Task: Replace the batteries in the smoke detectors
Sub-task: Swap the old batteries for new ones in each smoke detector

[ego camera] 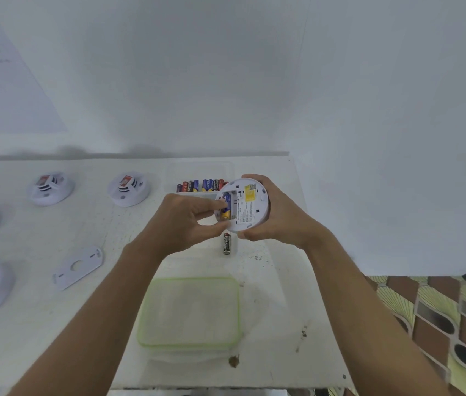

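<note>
My right hand (pixel 276 217) grips a round white smoke detector (pixel 250 205) above the table, its back with a yellow label turned up toward me. A blue and yellow battery (pixel 227 207) lies in the detector's open compartment, and my left hand (pixel 190 221) pinches it between fingertips and thumb. Below the hands a black battery (pixel 227 243) lies loose on the white table (pixel 54 244). A clear box (pixel 200 185) behind the hands holds a row of several batteries.
Several white smoke detectors sit at the left, two of them (pixel 50 188) (pixel 129 190) near the wall. A flat white mounting plate (pixel 77 267) lies at the left. A green-rimmed container lid (pixel 189 312) lies near the front. The table edge (pixel 306 224) and tiled floor are at the right.
</note>
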Tool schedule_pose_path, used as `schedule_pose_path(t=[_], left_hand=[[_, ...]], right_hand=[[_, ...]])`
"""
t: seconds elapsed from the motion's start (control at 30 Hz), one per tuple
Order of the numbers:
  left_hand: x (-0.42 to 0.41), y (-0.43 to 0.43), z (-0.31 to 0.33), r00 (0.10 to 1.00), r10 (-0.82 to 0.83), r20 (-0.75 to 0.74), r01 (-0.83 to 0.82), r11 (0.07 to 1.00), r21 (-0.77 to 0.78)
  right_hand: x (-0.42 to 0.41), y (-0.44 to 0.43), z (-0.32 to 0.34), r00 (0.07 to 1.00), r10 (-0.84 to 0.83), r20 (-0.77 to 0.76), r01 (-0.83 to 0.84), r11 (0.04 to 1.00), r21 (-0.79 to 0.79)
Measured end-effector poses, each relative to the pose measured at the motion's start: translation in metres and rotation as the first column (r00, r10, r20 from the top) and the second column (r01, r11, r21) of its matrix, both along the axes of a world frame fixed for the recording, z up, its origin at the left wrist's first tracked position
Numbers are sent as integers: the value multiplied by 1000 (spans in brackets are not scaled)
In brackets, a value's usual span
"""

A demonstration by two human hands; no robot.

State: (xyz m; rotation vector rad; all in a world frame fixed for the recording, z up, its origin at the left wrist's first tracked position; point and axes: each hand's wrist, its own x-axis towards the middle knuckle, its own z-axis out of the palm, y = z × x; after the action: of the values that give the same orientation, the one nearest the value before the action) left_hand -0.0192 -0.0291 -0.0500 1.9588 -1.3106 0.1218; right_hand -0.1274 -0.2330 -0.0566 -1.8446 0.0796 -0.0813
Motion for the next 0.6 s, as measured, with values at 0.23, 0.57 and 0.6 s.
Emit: schedule_pose_path(t=[0.23,0.57,0.6], left_hand=[[-6,-8,-4,982,153,-106,-170,970,-174],[-4,-13,-10,823,331,-461,-485,832,-270],[-4,-14,-10,794,330,-510,-516,810,-279]], right_hand=[[4,4,-2,997,-57,53,57,998,7],[6,13,-9,995,-83,58,80,995,52],[6,13,-10,994,-88,59,85,995,51]])
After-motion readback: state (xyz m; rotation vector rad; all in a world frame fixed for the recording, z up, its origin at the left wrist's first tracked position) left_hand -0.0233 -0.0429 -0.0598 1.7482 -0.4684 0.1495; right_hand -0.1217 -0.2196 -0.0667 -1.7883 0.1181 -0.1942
